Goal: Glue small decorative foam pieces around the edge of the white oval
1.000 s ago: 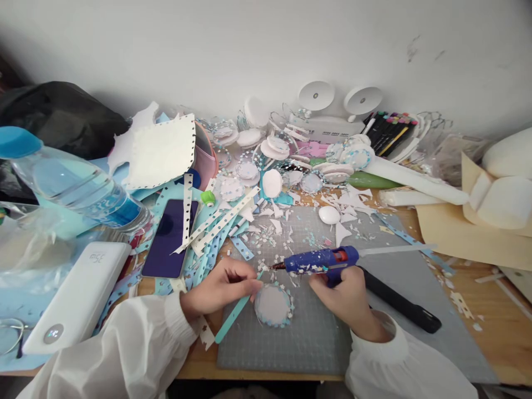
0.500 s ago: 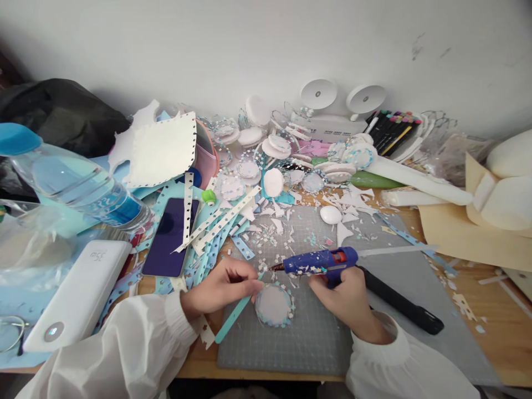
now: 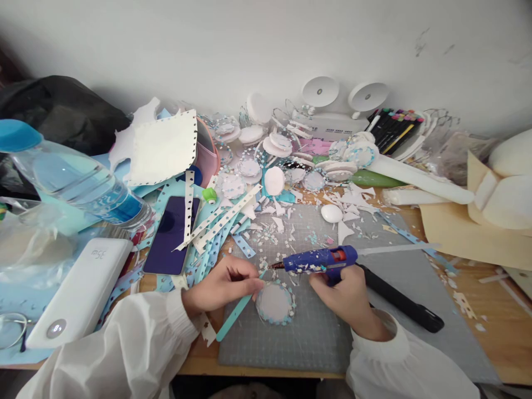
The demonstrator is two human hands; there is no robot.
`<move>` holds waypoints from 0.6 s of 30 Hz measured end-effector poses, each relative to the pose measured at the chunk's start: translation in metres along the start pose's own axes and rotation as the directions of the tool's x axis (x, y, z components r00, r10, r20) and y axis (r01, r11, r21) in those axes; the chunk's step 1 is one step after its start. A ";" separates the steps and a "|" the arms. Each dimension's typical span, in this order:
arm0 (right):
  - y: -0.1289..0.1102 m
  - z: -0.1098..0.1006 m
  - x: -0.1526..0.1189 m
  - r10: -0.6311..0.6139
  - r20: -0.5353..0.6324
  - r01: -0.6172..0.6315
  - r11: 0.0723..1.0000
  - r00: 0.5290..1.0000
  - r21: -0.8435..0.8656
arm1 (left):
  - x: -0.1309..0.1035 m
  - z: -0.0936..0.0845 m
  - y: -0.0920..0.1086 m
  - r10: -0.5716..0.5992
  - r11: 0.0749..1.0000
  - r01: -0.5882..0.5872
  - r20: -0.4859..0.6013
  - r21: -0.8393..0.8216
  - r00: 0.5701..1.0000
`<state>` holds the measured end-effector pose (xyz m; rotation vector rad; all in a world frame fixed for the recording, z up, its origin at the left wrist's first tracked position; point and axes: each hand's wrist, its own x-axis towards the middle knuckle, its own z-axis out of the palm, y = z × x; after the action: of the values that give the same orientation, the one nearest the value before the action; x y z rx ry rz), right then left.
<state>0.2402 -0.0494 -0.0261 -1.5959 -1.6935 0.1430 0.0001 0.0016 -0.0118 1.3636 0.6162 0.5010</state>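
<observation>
My left hand (image 3: 229, 285) pinches a narrow teal paper strip (image 3: 235, 319), whose lower end slants toward the mat's left edge. My right hand (image 3: 348, 296) is wrapped around the handle of a blue glue gun (image 3: 318, 260), which is speckled with small paper bits. Its nozzle points left, close to the strip's upper end; whether they touch I cannot tell. A white glue stick (image 3: 394, 249) sticks out of the gun's back. Just below the nozzle, a pale disc (image 3: 275, 303) edged with small blue and white pieces lies on the grey cutting mat (image 3: 307, 346).
A phone (image 3: 167, 235), a white power bank (image 3: 81, 293) and a water bottle (image 3: 78, 177) stand or lie at left. Decorated discs (image 3: 276, 145) and paper scraps crowd the back. Markers (image 3: 393, 130) fill a holder at back right. A black stick-like handle (image 3: 403, 302) lies beside my right hand.
Both hands, the strip and the glue gun hold almost the same position. The whole view has shifted very slightly.
</observation>
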 end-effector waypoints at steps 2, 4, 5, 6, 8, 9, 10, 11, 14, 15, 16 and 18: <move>0.000 0.000 0.000 0.004 0.003 -0.004 1.000 1.000 0.001 | 0.000 0.000 0.000 -0.002 1.000 0.002 -0.003 0.000 1.000; 0.001 0.000 -0.001 0.012 0.004 -0.012 1.000 1.000 0.003 | 0.000 0.000 -0.001 -0.002 1.000 0.002 -0.001 0.001 1.000; 0.001 0.000 -0.001 0.016 0.008 -0.016 1.000 1.000 0.004 | 0.001 0.000 -0.001 -0.002 1.000 0.002 0.002 0.001 1.000; 0.001 0.000 -0.001 0.019 0.010 -0.019 1.000 1.000 0.005 | 0.001 0.000 -0.001 -0.002 1.000 0.002 0.004 0.002 1.000; 0.001 0.000 -0.001 0.022 0.012 -0.022 1.000 1.000 0.006 | 0.001 -0.001 -0.001 0.000 1.000 0.000 0.006 0.002 1.000; 0.001 0.000 -0.001 0.020 0.012 -0.020 1.000 1.000 0.006 | 0.001 -0.001 -0.001 0.001 1.000 -0.001 0.005 0.002 1.000; 0.002 0.000 -0.002 0.016 0.012 -0.017 1.000 1.000 0.006 | 0.001 -0.001 -0.001 0.001 1.000 -0.001 0.005 0.002 1.000; 0.002 0.000 -0.002 0.013 0.012 -0.013 1.000 1.000 0.007 | 0.001 -0.001 -0.001 0.002 1.000 -0.002 0.005 0.003 1.000; 0.002 0.000 -0.002 0.009 0.012 -0.009 1.000 1.000 0.008 | 0.001 0.000 -0.001 -0.002 1.000 0.002 0.006 0.004 1.000; 0.002 0.000 -0.002 0.005 0.008 -0.005 1.000 1.000 0.007 | 0.001 0.000 -0.001 -0.004 1.000 0.004 0.007 0.004 1.000; 0.002 0.000 -0.002 -0.002 0.004 0.002 1.000 1.000 0.006 | 0.000 0.000 -0.001 -0.007 1.000 0.007 0.007 0.006 1.000; 0.002 0.000 -0.002 -0.017 -0.007 0.017 1.000 1.000 0.004 | 0.000 0.000 -0.001 -0.012 1.000 0.012 0.007 0.012 1.000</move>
<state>0.2413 -0.0504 -0.0278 -1.5769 -1.6997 0.1323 0.0000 0.0020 -0.0128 1.3715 0.6218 0.4837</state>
